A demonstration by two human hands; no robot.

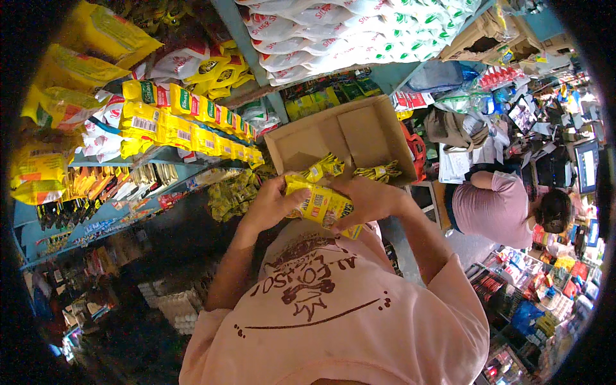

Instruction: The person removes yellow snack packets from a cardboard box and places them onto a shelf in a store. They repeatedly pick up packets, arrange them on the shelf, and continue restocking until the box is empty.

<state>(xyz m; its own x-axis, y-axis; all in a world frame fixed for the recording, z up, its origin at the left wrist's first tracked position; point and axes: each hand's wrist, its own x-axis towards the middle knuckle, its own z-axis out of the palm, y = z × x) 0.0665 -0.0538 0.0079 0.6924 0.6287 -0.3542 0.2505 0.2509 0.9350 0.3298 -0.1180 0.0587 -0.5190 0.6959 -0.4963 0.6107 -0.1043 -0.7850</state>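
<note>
Between both hands – left hand (269, 204) and right hand (366, 200) – a yellow packet strip (321, 205) sits pinched by curled fingers, just below the cardboard box (346, 138). Loose ends dangle, so I reckon it could slip or snag on the box edge.

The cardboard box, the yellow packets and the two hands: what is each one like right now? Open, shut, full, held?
cardboard box: open, nearly empty, a few yellow packets inside
strip of yellow packets: held in both hands
left hand: closed on the strip
right hand: closed on the strip
shelf packets: lined up in a row
</note>
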